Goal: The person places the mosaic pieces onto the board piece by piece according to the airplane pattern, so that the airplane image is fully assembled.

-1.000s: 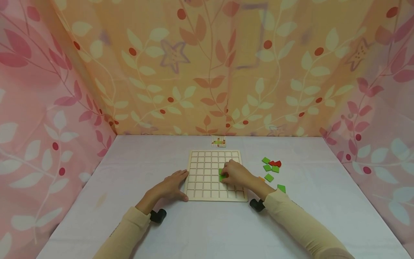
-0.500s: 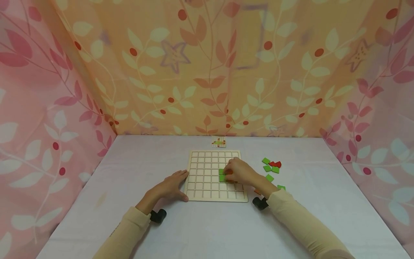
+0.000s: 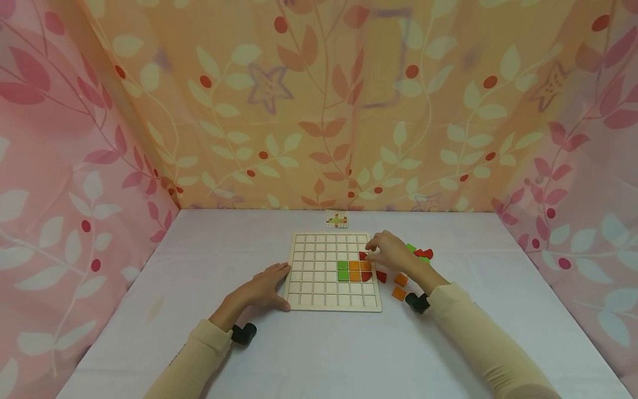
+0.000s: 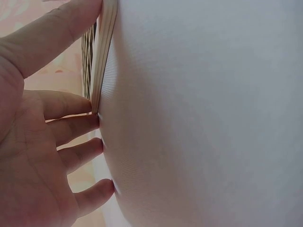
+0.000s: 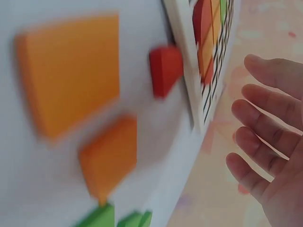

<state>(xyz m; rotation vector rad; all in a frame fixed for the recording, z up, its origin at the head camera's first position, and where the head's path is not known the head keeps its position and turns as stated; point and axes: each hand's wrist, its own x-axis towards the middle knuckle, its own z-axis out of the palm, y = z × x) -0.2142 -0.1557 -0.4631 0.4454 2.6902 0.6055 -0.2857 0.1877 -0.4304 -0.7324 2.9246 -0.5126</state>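
A pale wooden grid board (image 3: 314, 288) lies flat on the table. Near its right side, two green square tiles (image 3: 343, 271) sit in cells beside several orange tiles (image 3: 354, 271). A red tile (image 3: 366, 276) lies below the orange group, and another red tile (image 3: 363, 256) is above it. My left hand (image 3: 264, 285) rests at the board's left edge, its straight fingers and thumb touching the rim. Over the board's right edge hovers my right hand (image 3: 391, 252); its fingers (image 5: 270, 123) are relaxed, apart and hold nothing.
Right of the board lie a loose red piece (image 3: 381, 276), two orange tiles (image 3: 401, 280), and green tiles (image 3: 411, 247) with red pieces (image 3: 426, 253), partly behind the right arm. A small patterned card (image 3: 336, 219) lies behind the board. Patterned cloth walls (image 3: 319, 111) enclose the table.
My right hand has moved right and away from the tiles, uncovering the orange and red ones on the board. Its forearm now covers some loose green tiles. The left hand stays put.
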